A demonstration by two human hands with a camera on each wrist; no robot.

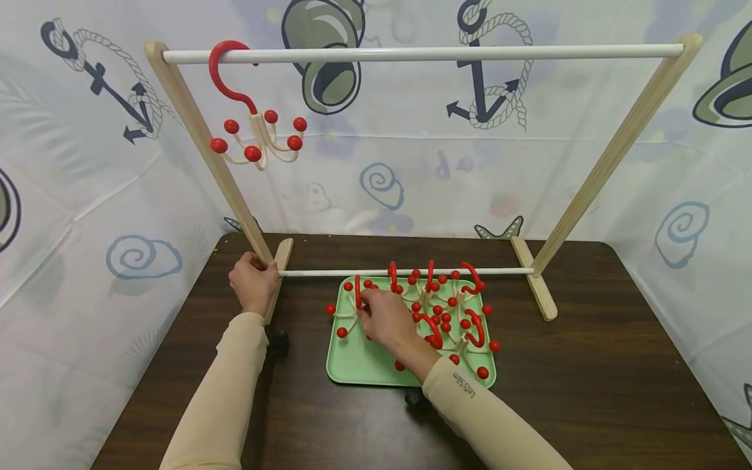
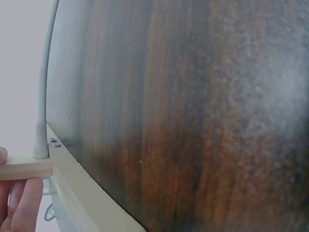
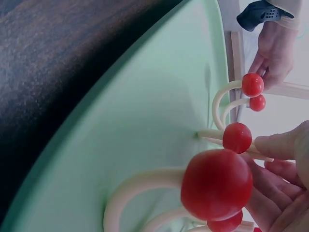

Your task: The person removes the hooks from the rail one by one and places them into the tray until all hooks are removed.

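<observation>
My left hand [image 1: 252, 284] grips the foot of the rack's left wooden post [image 1: 220, 173]; in the left wrist view its fingers [image 2: 26, 205] and thumb lie on either side of the wood. With my right hand [image 1: 388, 320] I pinch the stem of a hanger with a red hook [image 1: 358, 292] and red-balled curved arms, at the left of the green tray [image 1: 364, 369]. In the right wrist view, one of its red balls [image 3: 217, 184] is close to the camera. Several similar hangers [image 1: 462, 343] crowd the tray's right side, partly hidden by my hand.
Another red-hooked hanger [image 1: 258, 140] hangs near the left end of the white top bar [image 1: 423, 53]. A lower white rod [image 1: 317, 273] runs behind the tray. The right post [image 1: 617, 153] stands on a wooden foot [image 1: 543, 297] on the dark table [image 1: 599, 385].
</observation>
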